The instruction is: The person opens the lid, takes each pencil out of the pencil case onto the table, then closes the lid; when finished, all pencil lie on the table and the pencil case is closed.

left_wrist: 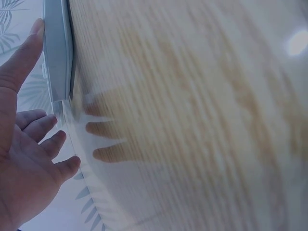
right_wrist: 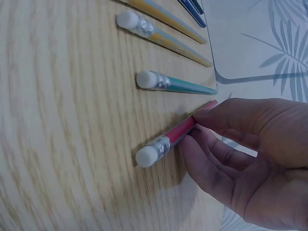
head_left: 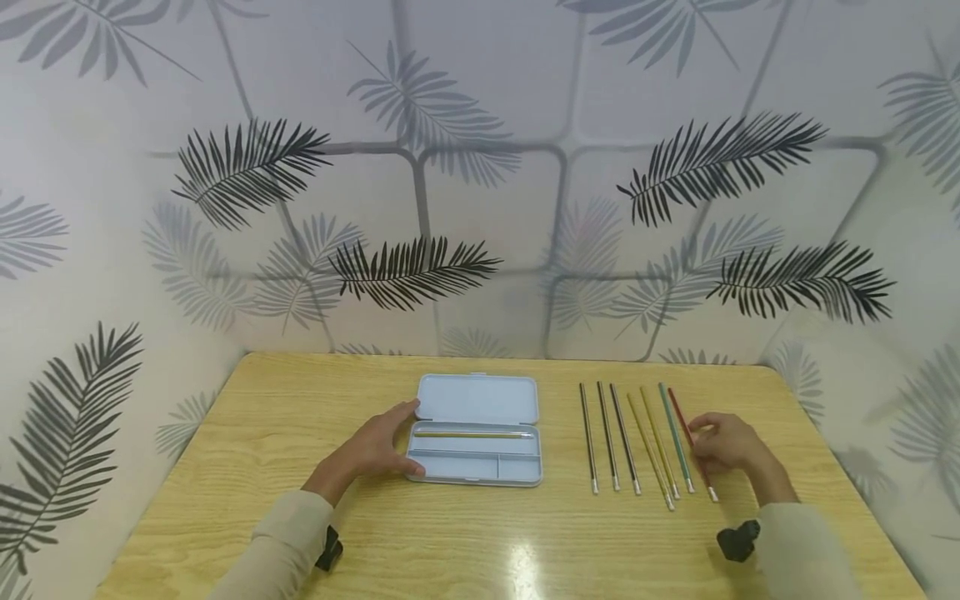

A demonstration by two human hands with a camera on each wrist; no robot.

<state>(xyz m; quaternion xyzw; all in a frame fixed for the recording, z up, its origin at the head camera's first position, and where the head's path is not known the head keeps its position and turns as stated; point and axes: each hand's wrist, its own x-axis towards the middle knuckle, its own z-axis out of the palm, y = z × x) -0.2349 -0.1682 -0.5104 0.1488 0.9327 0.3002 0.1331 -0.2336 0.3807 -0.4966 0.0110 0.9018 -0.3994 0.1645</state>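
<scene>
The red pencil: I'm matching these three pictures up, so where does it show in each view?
Head: red pencil, rightmost of the row on the table, the right hand on it.
Left wrist: not in it.
Right wrist: lower centre, eraser end toward the camera, fingers pinching its shaft.
Shared landmark: the teal pencil beside it, in the head and right wrist views.

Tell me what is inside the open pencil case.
The pencil case holds one yellow pencil in its long compartment; the front compartments look bare. The left hand touches its left end.

Red pencil (right_wrist: 179,132) flat on table, rightmost.
</scene>
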